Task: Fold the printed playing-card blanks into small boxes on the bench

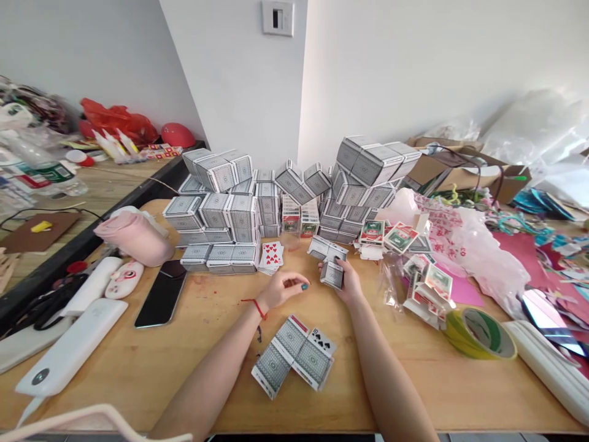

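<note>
My right hand [348, 283] is closed around a small deck of playing cards [332, 274] held just above the wooden table [193, 344]. My left hand [281, 288] hovers beside it, fingers curled in a loose pinch with nothing visible in them. Two more decks [327, 249] lie just beyond the held one. Loose fanned cards [294, 356] lie between my forearms near the front edge. A fan of red-suit cards [270, 255] rests by the stacked card packs [221, 215].
A wall of stacked packs [368, 166] runs along the back. A black phone [162, 293], pink roll [135, 238] and white power bank [73, 347] lie left. Boxed decks [427, 279], plastic bags [478, 245] and a tape roll [478, 334] crowd the right.
</note>
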`<state>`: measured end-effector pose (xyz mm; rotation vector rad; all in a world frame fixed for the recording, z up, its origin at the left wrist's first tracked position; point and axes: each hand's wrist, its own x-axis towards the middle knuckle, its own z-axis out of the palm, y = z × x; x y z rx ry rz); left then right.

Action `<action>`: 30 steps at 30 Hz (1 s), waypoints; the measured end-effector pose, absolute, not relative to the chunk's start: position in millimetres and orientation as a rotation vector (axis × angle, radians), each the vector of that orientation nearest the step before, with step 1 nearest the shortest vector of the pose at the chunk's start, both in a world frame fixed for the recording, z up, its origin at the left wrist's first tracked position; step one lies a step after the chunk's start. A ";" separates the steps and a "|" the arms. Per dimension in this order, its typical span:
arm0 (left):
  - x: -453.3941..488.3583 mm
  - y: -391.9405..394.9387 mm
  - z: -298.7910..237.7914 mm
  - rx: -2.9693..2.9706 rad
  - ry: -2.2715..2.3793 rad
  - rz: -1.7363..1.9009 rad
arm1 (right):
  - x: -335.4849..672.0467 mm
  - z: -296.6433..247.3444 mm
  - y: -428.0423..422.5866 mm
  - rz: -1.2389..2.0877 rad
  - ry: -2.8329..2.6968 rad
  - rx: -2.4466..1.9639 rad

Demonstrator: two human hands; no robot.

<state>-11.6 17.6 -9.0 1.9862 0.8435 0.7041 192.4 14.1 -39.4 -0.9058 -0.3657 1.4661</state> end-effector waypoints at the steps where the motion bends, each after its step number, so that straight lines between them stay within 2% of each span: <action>1: -11.3 17.1 -3.7 1.988 0.729 0.599 | 192.3 -39.4 14.1 1.466 -0.368 -0.908; 6: -11.0 15.2 10.2 2.157 0.430 0.377 | 192.5 -40.8 14.6 1.459 -0.372 -0.887; 11: -8.7 13.2 -4.1 2.263 0.445 0.344 | 193.4 -43.2 15.7 1.469 -0.356 -0.884; 15: -8.7 15.0 -13.5 2.114 0.506 0.353 | 195.2 -41.4 15.1 1.505 -0.314 -0.860; 18: -10.2 19.5 -17.3 1.977 0.637 0.459 | 199.8 -36.4 12.7 1.543 -0.233 -0.789; 25: -8.8 34.3 -32.7 1.844 1.062 0.980 | 213.6 -28.5 8.5 1.382 -0.023 -0.592; 30: -5.3 38.2 -42.3 1.703 1.203 1.123 | 212.5 -36.5 11.7 1.318 -0.094 -0.775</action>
